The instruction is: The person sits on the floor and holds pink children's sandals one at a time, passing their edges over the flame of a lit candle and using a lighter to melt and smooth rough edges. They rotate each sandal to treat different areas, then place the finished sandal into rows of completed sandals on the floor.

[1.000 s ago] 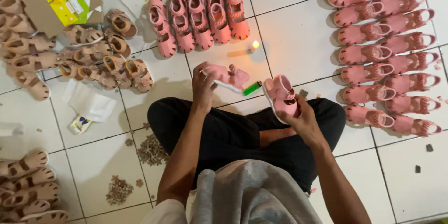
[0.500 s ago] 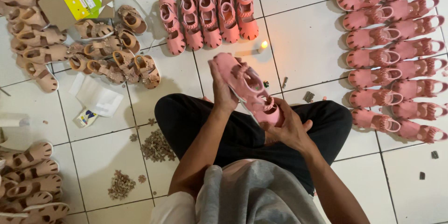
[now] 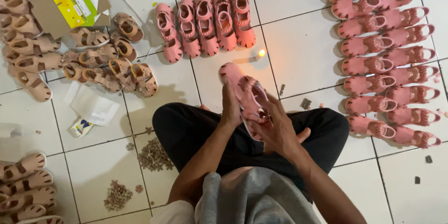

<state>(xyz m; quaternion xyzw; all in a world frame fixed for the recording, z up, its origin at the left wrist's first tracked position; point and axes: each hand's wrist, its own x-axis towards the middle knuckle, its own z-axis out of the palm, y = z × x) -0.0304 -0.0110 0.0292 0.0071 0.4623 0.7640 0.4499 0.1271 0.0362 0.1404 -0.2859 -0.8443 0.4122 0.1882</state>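
Seated cross-legged on a white tiled floor (image 3: pixel 298 51), we hold a pink children's sandal (image 3: pixel 246 97) above our lap in both hands. Our left hand (image 3: pixel 232 109) closes its fingers around the shoe's left edge, while our right hand (image 3: pixel 279 128) cups it from the right and below, fingers curled against the strap side and the thumb out to the right. The sandal tilts with its toe pointing up and away from us, over our black trousers (image 3: pixel 196 130).

Just beyond the toe, a small lit candle (image 3: pixel 259 54) burns on the tiles. Behind it lies a row of pink sandals (image 3: pixel 205 23), side by side. A larger batch of pink sandals (image 3: pixel 387 56) runs in two columns on our right. To our left sits a cluster of tan sandals (image 3: pixel 100 60) beside an open cardboard box (image 3: pixel 70 0), and more tan sandals (image 3: pixel 23 186) lie near our left knee. Two small heaps of brown trimmings (image 3: pixel 154 154) rest on the floor beside our left thigh.
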